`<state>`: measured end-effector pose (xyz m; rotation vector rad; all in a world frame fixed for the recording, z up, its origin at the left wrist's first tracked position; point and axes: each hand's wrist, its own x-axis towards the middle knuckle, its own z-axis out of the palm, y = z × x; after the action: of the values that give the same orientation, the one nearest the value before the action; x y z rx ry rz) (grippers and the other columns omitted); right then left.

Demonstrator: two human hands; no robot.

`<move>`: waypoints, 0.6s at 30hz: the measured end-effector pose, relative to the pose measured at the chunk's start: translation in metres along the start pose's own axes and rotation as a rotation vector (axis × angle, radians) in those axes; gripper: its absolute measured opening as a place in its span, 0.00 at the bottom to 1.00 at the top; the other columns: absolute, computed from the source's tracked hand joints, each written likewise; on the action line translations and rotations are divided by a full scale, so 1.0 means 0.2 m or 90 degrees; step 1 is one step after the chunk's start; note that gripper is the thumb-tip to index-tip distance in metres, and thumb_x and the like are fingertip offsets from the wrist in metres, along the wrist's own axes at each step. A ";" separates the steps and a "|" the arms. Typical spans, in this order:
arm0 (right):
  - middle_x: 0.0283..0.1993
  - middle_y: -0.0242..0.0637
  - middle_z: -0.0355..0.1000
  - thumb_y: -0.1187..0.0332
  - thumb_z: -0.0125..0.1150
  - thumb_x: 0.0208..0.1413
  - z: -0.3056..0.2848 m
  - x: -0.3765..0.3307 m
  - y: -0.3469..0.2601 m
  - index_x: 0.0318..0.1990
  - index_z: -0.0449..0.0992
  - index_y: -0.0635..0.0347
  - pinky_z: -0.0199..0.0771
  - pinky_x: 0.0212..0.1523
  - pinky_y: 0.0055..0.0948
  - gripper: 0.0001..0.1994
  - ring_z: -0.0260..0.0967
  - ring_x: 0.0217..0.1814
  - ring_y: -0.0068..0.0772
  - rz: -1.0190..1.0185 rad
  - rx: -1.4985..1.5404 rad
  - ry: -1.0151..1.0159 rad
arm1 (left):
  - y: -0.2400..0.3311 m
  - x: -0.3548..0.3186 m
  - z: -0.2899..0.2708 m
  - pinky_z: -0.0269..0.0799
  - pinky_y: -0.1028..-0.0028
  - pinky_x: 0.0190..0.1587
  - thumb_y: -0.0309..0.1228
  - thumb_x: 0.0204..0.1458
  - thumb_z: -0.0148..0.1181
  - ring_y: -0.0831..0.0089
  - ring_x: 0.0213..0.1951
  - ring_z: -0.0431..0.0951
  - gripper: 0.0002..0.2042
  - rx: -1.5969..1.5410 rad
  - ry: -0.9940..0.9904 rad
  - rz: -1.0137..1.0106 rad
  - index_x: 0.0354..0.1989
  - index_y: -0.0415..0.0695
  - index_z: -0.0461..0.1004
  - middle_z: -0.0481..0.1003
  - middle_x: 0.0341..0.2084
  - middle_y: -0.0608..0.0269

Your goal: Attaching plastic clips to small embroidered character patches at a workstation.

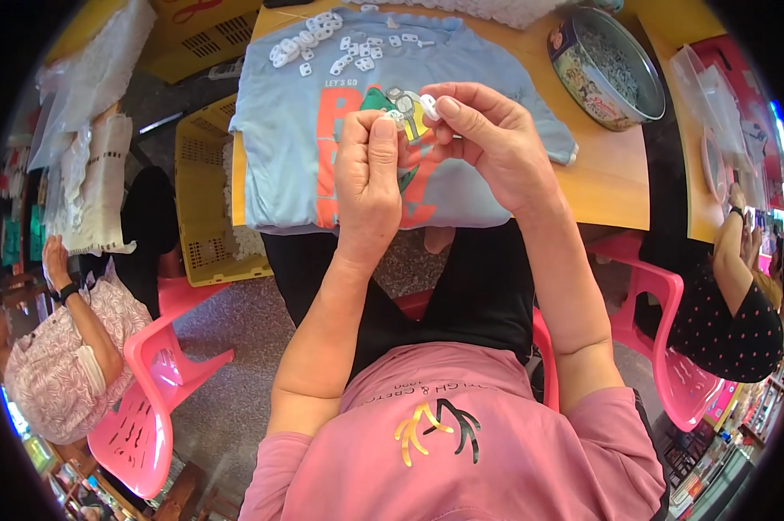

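My left hand [370,178] is closed in a pinch, thumb on top, over a small white plastic piece [394,115]. My right hand [500,143] pinches another small white plastic piece [428,107] between thumb and fingertips, close beside the left hand's fingers. Both hands hang over a light blue T-shirt [279,165] with a colourful print, spread flat on the table. On the far left part of the shirt lie a heap of white plastic pieces with holes [309,39] and several loose ones [363,63].
A round tin [574,74] holding many small grey metal parts stands on the wooden table [613,169] at the far right. A yellow crate [202,187] is left of the table. Pink chairs [153,425] and two other people [70,373] are at the sides.
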<state>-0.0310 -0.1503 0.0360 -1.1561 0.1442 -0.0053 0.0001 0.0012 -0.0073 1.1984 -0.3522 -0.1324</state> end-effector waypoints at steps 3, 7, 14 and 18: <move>0.37 0.31 0.74 0.67 0.59 0.62 0.01 -0.01 0.02 0.51 0.76 0.65 0.77 0.36 0.23 0.14 0.69 0.34 0.16 0.018 0.029 0.030 | -0.01 -0.01 0.00 0.67 0.82 0.32 0.31 0.67 0.43 0.86 0.28 0.63 0.08 0.015 -0.011 0.013 0.38 0.41 0.65 0.66 0.27 0.71; 0.35 0.31 0.74 0.67 0.59 0.61 0.01 -0.02 0.04 0.50 0.76 0.65 0.78 0.35 0.22 0.13 0.69 0.34 0.16 0.054 0.091 0.035 | 0.00 -0.01 0.01 0.68 0.82 0.32 0.31 0.67 0.43 0.86 0.29 0.64 0.07 0.005 -0.011 0.010 0.39 0.42 0.65 0.67 0.28 0.71; 0.34 0.30 0.73 0.68 0.60 0.61 0.05 -0.03 0.06 0.49 0.76 0.66 0.78 0.35 0.22 0.13 0.69 0.34 0.16 -0.025 -0.001 0.070 | 0.02 -0.01 0.01 0.68 0.83 0.33 0.32 0.67 0.44 0.87 0.28 0.64 0.07 0.029 -0.016 0.003 0.40 0.42 0.66 0.68 0.29 0.71; 0.35 0.30 0.74 0.69 0.60 0.61 0.08 -0.04 0.05 0.48 0.77 0.66 0.78 0.35 0.22 0.12 0.69 0.34 0.16 -0.082 -0.062 0.087 | 0.02 -0.01 0.02 0.60 0.82 0.33 0.31 0.67 0.44 0.85 0.29 0.62 0.07 0.006 -0.008 -0.011 0.39 0.42 0.66 0.66 0.28 0.72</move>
<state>-0.0378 -0.1317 0.0331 -1.2612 0.1928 -0.1935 -0.0042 0.0005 -0.0023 1.2111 -0.3537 -0.1530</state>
